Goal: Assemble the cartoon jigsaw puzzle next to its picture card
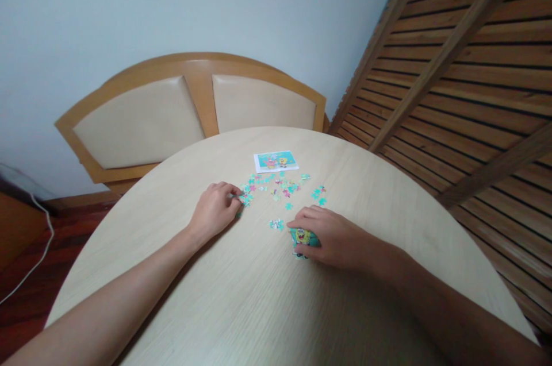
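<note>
My left hand [214, 210] rests on the round table [241, 297] with its fingers curled, pinching a small puzzle piece [245, 200] at the left edge of the scattered pieces [280, 187]. My right hand [332, 235] lies over an assembled cluster of joined pieces [304, 236] with a yellow cartoon figure, its fingers curved over it. A small pair of loose pieces [276, 224] sits just left of that hand. The reference picture card [276, 161] lies beyond the pile, farther from me.
A wooden bench with two beige padded back panels [190, 113] stands behind the table against a pale wall. A slatted wooden partition [466, 79] runs along the right. A white cable [38, 239] trails over the dark floor at left.
</note>
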{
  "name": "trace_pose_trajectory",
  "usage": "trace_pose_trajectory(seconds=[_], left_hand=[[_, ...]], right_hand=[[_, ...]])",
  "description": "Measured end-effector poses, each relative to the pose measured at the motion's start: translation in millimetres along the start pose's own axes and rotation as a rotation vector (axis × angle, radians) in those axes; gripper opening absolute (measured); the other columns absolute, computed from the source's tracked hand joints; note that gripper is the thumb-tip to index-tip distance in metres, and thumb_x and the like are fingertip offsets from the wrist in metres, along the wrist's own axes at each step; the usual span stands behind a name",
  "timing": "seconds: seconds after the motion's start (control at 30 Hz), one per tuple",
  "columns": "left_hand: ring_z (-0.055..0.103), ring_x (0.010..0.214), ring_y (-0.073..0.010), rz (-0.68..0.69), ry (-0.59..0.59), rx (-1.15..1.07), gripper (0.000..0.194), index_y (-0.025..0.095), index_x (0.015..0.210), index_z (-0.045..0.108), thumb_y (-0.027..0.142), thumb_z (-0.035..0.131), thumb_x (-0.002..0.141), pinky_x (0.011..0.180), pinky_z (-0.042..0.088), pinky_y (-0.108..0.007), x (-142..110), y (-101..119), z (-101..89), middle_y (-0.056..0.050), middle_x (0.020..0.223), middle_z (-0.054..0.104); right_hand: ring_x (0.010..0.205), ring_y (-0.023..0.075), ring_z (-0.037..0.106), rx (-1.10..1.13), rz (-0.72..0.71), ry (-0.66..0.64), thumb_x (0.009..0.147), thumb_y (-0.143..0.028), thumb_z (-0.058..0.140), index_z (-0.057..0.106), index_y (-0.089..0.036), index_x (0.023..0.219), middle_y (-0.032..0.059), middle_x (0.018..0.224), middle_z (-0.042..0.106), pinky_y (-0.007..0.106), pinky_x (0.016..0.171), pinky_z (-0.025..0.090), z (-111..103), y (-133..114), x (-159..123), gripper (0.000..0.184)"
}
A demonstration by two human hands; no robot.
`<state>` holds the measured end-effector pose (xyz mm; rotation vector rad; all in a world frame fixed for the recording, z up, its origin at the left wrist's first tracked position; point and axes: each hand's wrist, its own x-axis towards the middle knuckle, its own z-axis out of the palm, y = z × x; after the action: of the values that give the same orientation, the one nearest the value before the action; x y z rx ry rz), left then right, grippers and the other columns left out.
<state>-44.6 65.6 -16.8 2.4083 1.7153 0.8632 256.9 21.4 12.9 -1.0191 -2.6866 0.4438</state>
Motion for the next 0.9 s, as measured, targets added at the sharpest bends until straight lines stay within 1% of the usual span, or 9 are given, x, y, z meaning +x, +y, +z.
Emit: trace_pose_trajectory(seconds=[0.07,0.13,0.2,0.27,0.37,0.53,0.63,0.8,0.9], left_hand=[[0.062,0.095,-0.0281,0.026,-0.015,-0.002,0.019,0.020,0.093,0.072,0.019,0.054,0.087,0.089,0.050,-0.048,-0.5,1.8,-0.7,-0.008,0.099,0.073],[0.061,0.097,-0.0284,0.074,-0.037,-0.007,0.021,0.019,0.098,0.072,0.021,0.053,0.090,0.092,0.049,-0.049,-0.7,4.0,-0.6,-0.009,0.102,0.072],[0.059,0.099,-0.0282,0.134,-0.062,-0.011,0.023,0.019,0.104,0.072,0.022,0.053,0.092,0.094,0.048,-0.048,-0.8,6.6,-0.4,-0.009,0.105,0.071],[0.058,0.101,-0.0280,0.176,-0.077,-0.010,0.023,0.019,0.107,0.072,0.023,0.054,0.093,0.095,0.048,-0.047,-1.0,9.1,-0.7,-0.009,0.106,0.070],[0.058,0.102,-0.0284,0.178,-0.078,0.018,0.021,0.019,0.106,0.071,0.022,0.057,0.091,0.094,0.048,-0.047,-1.2,11.8,-2.9,-0.010,0.106,0.069],[0.060,0.094,-0.0287,0.152,-0.095,0.097,0.012,0.020,0.096,0.069,0.021,0.060,0.088,0.086,0.050,-0.045,-5.5,17.3,-7.1,-0.009,0.097,0.070],[0.061,0.092,-0.0287,0.156,-0.115,0.156,0.010,0.022,0.090,0.070,0.023,0.061,0.090,0.081,0.049,-0.043,-10.9,23.6,-9.0,-0.007,0.094,0.071],[0.063,0.096,-0.0305,0.174,-0.145,0.215,0.015,0.022,0.095,0.072,0.026,0.057,0.095,0.084,0.049,-0.046,-19.2,37.1,-13.3,-0.007,0.099,0.074],[0.063,0.096,-0.0303,0.214,-0.164,0.205,0.015,0.022,0.098,0.072,0.024,0.058,0.094,0.085,0.049,-0.046,-24.4,47.4,-15.9,-0.007,0.097,0.074]], right_hand=[[0.102,0.0265,0.064,0.003,-0.025,-0.011,0.086,-0.034,0.074,0.072,-0.022,0.118,0.0083,0.108,0.070,0.042,0.093,0.049,-0.8,-3.1,-0.8,0.034],[0.102,0.0267,0.063,0.003,-0.046,0.017,0.086,-0.035,0.075,0.072,-0.021,0.118,0.0090,0.108,0.070,0.043,0.093,0.049,2.1,-5.7,-0.4,0.035],[0.108,0.0275,0.062,0.010,-0.080,0.063,0.086,-0.037,0.075,0.071,-0.020,0.122,0.0107,0.115,0.070,0.044,0.095,0.049,7.2,-7.0,0.9,0.040],[0.117,0.0286,0.059,0.026,-0.127,0.090,0.086,-0.040,0.075,0.068,-0.020,0.128,0.0125,0.126,0.067,0.047,0.101,0.047,12.5,-7.0,2.3,0.047],[0.126,0.0288,0.055,0.047,-0.169,0.088,0.089,-0.042,0.072,0.065,-0.020,0.133,0.0135,0.134,0.065,0.049,0.107,0.043,16.9,-5.5,3.3,0.050],[0.125,0.0285,0.055,0.049,-0.160,0.074,0.090,-0.041,0.072,0.066,-0.019,0.130,0.0120,0.132,0.066,0.048,0.108,0.043,14.3,-2.7,3.0,0.046],[0.124,0.0286,0.055,0.032,-0.156,0.065,0.091,-0.041,0.071,0.067,-0.018,0.129,0.0119,0.131,0.067,0.048,0.108,0.042,12.4,-1.3,3.3,0.045],[0.125,0.0288,0.055,0.016,-0.125,0.062,0.093,-0.040,0.068,0.066,-0.017,0.130,0.0126,0.133,0.065,0.048,0.107,0.043,11.4,-0.1,4.3,0.043],[0.127,0.0287,0.054,0.023,-0.092,0.049,0.095,-0.039,0.065,0.061,-0.016,0.136,0.0134,0.135,0.064,0.048,0.109,0.043,10.9,0.2,4.7,0.048]])
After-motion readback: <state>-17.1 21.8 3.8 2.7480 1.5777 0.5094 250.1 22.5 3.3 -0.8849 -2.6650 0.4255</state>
